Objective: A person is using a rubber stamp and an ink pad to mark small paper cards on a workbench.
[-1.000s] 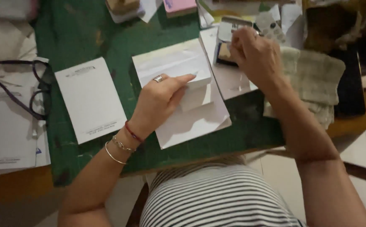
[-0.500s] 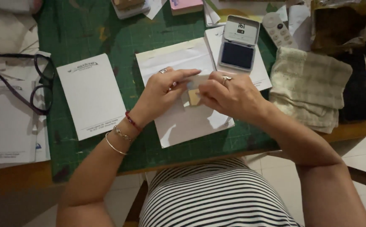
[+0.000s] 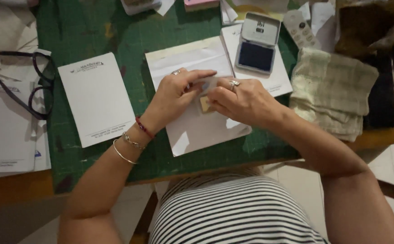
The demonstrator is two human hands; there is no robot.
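At the far left of the frame lie dark glasses (image 3: 41,83) on some white papers (image 3: 4,131). Next to them, on the green cutting mat (image 3: 93,31), sits a white notepad (image 3: 96,98) with small print at its top and bottom.

In the middle of the frame is a white envelope (image 3: 192,129). The left hand (image 3: 172,99) rests on it, with a ring on one finger and bracelets on the wrist. Its fingers are stretched out flat, and the fingertips press on a small wooden stamp (image 3: 204,103). The right hand (image 3: 242,101) is just beside the left hand, touching it. Its fingers curl around the small stamp and hold it down on the envelope. This hand wears a ring too.

Just above the right hand, in the upper middle, an ink pad (image 3: 256,55) lies open with its lid up. Its pad is dark blue. To the right of that sits a folded pale cloth (image 3: 330,88) at the mat's edge.
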